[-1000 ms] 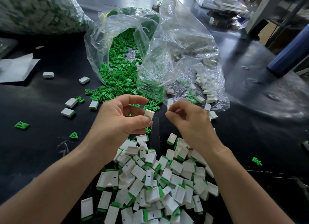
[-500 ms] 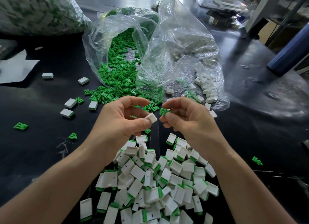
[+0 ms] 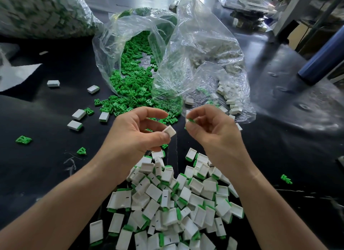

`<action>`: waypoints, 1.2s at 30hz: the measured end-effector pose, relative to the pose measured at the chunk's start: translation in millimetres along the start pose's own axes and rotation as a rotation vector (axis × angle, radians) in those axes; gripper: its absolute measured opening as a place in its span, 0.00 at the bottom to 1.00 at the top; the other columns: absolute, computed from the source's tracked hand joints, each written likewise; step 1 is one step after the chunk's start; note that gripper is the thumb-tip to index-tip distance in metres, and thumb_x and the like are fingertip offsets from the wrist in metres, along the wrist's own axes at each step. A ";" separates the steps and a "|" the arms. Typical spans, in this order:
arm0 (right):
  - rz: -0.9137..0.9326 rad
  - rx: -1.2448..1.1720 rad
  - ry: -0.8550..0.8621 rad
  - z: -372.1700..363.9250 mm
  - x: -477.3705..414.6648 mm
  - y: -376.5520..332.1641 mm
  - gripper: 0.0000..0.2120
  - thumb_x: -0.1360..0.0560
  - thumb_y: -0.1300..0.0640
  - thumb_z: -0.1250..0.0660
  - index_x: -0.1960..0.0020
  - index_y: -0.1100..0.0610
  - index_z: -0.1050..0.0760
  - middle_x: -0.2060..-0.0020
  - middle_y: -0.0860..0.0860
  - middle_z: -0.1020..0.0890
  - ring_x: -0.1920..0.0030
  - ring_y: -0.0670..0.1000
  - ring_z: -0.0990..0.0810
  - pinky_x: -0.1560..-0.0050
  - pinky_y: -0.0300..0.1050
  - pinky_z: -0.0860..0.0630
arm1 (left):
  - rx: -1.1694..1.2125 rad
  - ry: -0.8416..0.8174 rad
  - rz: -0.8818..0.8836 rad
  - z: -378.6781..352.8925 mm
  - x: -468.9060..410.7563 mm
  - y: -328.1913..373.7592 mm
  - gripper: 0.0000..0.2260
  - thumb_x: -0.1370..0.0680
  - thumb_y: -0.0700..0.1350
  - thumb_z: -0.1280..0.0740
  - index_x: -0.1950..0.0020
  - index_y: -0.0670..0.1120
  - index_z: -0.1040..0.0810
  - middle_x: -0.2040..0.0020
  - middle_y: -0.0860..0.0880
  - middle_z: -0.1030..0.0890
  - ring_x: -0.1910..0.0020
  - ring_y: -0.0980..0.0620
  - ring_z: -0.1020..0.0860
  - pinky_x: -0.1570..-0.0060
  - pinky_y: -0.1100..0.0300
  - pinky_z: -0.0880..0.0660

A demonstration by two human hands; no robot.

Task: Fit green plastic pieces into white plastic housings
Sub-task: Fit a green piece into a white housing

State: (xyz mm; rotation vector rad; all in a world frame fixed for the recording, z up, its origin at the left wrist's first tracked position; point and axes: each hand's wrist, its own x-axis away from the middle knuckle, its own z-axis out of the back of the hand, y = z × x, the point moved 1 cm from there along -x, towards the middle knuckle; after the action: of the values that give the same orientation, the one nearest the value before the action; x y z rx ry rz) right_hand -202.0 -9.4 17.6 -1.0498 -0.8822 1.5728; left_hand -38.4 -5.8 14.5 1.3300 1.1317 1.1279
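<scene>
My left hand [image 3: 134,132] pinches a small white housing [image 3: 169,131] between thumb and fingers, above the black table. A short gap to its right, my right hand [image 3: 212,130] pinches a green plastic piece [image 3: 190,120] at its fingertips. The two parts are apart. Below my hands lies a heap of assembled white housings with green ends [image 3: 176,203]. Loose green pieces [image 3: 134,89] spill from a clear bag [image 3: 119,37] behind my hands. A second clear bag [image 3: 204,50] holds white housings [image 3: 230,100].
A large full bag [image 3: 42,11] sits at the back left. A few stray housings [image 3: 78,114] and green pieces [image 3: 23,139] lie on the left of the table [image 3: 279,138]. White paper [image 3: 16,74] lies at the far left, a blue roll [image 3: 323,61] at the right.
My right hand rose a little and drew slightly right, widening the gap to the housing; a green piece now shows at its fingertips. My left hand stayed about where it was.
</scene>
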 end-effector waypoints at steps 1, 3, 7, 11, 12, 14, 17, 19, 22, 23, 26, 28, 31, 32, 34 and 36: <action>-0.004 -0.044 0.006 1.3 0.4 -1.0 0.10 0.27 0.62 0.32 0.59 0.46 0.24 0.67 0.46 0.24 0.65 0.44 0.25 0.63 0.37 0.26 | -0.004 -0.001 0.000 -0.2 0.0 0.0 0.15 0.33 0.31 0.29 0.55 0.49 0.20 0.66 0.50 0.17 0.67 0.52 0.18 0.69 0.63 0.22; -0.027 -0.117 -0.001 1.6 1.0 -3.2 0.10 0.27 0.63 0.33 0.58 0.48 0.24 0.67 0.47 0.21 0.66 0.45 0.20 0.65 0.35 0.25 | -0.012 -0.003 0.003 -0.2 0.2 -0.4 0.14 0.33 0.31 0.29 0.54 0.49 0.20 0.66 0.50 0.17 0.67 0.52 0.19 0.69 0.63 0.22; -0.078 -0.204 -0.056 -1.4 1.7 -5.3 0.08 0.26 0.65 0.34 0.58 0.53 0.25 0.68 0.49 0.18 0.67 0.46 0.18 0.67 0.35 0.24 | -0.010 -0.009 0.012 -0.2 0.4 -0.5 0.14 0.34 0.32 0.28 0.54 0.49 0.20 0.66 0.50 0.17 0.67 0.52 0.19 0.70 0.65 0.23; -0.082 -0.193 -0.108 -5.1 3.3 -5.7 0.07 0.27 0.64 0.33 0.59 0.53 0.25 0.68 0.49 0.18 0.67 0.46 0.18 0.67 0.35 0.25 | 0.005 -0.009 0.025 -1.1 1.5 1.1 0.16 0.41 0.41 0.27 0.54 0.48 0.20 0.67 0.50 0.17 0.68 0.53 0.19 0.70 0.64 0.23; -0.084 -0.183 -0.126 -6.1 3.7 -5.5 0.07 0.27 0.64 0.33 0.59 0.53 0.25 0.68 0.49 0.18 0.67 0.46 0.18 0.67 0.35 0.25 | 0.003 -0.007 0.025 -1.4 1.7 1.4 0.17 0.42 0.42 0.28 0.53 0.48 0.20 0.67 0.50 0.17 0.69 0.54 0.20 0.70 0.64 0.23; -0.085 -0.156 -0.155 -7.4 4.1 -4.9 0.08 0.27 0.64 0.33 0.59 0.52 0.25 0.68 0.49 0.18 0.67 0.46 0.19 0.67 0.34 0.26 | -0.006 -0.002 0.021 -1.4 1.8 1.6 0.17 0.42 0.43 0.28 0.54 0.48 0.20 0.67 0.51 0.18 0.69 0.55 0.20 0.71 0.65 0.23; -0.092 -0.135 -0.177 -7.0 3.7 -4.5 0.08 0.27 0.65 0.33 0.60 0.52 0.24 0.67 0.50 0.18 0.68 0.46 0.19 0.66 0.35 0.25 | -0.026 0.003 0.007 -1.3 2.2 1.6 0.17 0.43 0.45 0.28 0.55 0.49 0.20 0.68 0.51 0.17 0.69 0.56 0.20 0.71 0.66 0.24; -0.118 -0.132 -0.195 -7.1 3.7 -3.8 0.08 0.26 0.64 0.34 0.58 0.52 0.24 0.68 0.49 0.18 0.68 0.45 0.20 0.66 0.36 0.25 | -0.044 0.001 -0.010 -1.5 2.9 2.2 0.18 0.44 0.47 0.27 0.55 0.50 0.20 0.67 0.51 0.17 0.69 0.55 0.20 0.70 0.65 0.23; -0.147 -0.063 -0.236 -8.5 4.2 -2.0 0.08 0.24 0.60 0.37 0.59 0.51 0.25 0.69 0.48 0.19 0.69 0.44 0.21 0.69 0.33 0.27 | -0.051 -0.003 -0.017 -1.7 3.3 3.2 0.18 0.44 0.48 0.27 0.55 0.50 0.20 0.67 0.50 0.17 0.69 0.53 0.19 0.70 0.62 0.22; -0.148 -0.030 -0.246 -9.2 4.3 -1.7 0.08 0.23 0.59 0.38 0.60 0.51 0.25 0.69 0.47 0.20 0.70 0.43 0.22 0.69 0.32 0.29 | -0.051 -0.003 -0.018 -1.7 3.3 3.5 0.18 0.44 0.48 0.27 0.55 0.50 0.20 0.66 0.50 0.17 0.69 0.53 0.19 0.70 0.62 0.22; -0.138 0.037 -0.264 -10.3 4.8 -1.6 0.11 0.23 0.56 0.39 0.64 0.50 0.27 0.70 0.47 0.21 0.70 0.42 0.23 0.69 0.32 0.30 | -0.044 0.003 -0.022 -1.2 3.7 4.9 0.17 0.44 0.46 0.27 0.55 0.50 0.21 0.67 0.50 0.17 0.70 0.54 0.19 0.71 0.64 0.23; -0.113 0.079 -0.280 -9.6 5.0 -2.3 0.13 0.22 0.57 0.39 0.65 0.50 0.29 0.71 0.46 0.23 0.69 0.42 0.24 0.65 0.36 0.27 | -0.039 -0.002 -0.026 -0.9 4.2 5.9 0.17 0.44 0.45 0.28 0.55 0.50 0.21 0.68 0.49 0.17 0.70 0.54 0.19 0.71 0.65 0.23; -0.071 0.133 -0.321 -5.6 5.3 -5.1 0.14 0.23 0.60 0.40 0.66 0.51 0.31 0.71 0.45 0.25 0.67 0.46 0.25 0.62 0.43 0.25 | -0.080 -0.022 -0.037 0.3 4.9 6.8 0.18 0.43 0.43 0.27 0.54 0.50 0.21 0.68 0.47 0.17 0.70 0.52 0.19 0.69 0.62 0.21; -0.052 0.174 -0.335 -4.3 5.4 -6.0 0.14 0.23 0.60 0.40 0.66 0.52 0.31 0.71 0.46 0.25 0.66 0.49 0.26 0.61 0.47 0.25 | -0.117 -0.029 -0.049 0.6 4.9 6.5 0.18 0.42 0.42 0.26 0.54 0.51 0.21 0.68 0.47 0.17 0.70 0.51 0.19 0.68 0.61 0.21; -0.012 0.298 -0.373 -3.2 5.9 -7.9 0.14 0.23 0.60 0.40 0.67 0.52 0.33 0.70 0.49 0.26 0.65 0.53 0.27 0.61 0.50 0.28 | -0.228 -0.045 -0.087 1.0 4.8 5.8 0.19 0.38 0.36 0.24 0.53 0.54 0.21 0.67 0.48 0.17 0.68 0.49 0.19 0.63 0.57 0.20; 0.010 0.396 -0.408 -3.8 6.9 -9.9 0.14 0.23 0.59 0.40 0.67 0.50 0.35 0.69 0.51 0.27 0.67 0.51 0.31 0.63 0.48 0.32 | -0.306 -0.060 -0.116 1.3 3.7 5.1 0.21 0.35 0.32 0.25 0.54 0.56 0.22 0.67 0.49 0.17 0.66 0.48 0.18 0.61 0.55 0.19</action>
State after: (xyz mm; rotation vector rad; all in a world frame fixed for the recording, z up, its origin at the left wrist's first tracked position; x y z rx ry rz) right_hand -195.8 -0.3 23.9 -0.4611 -0.7831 1.9094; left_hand -36.5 -2.5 19.6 1.0410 0.9367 1.1174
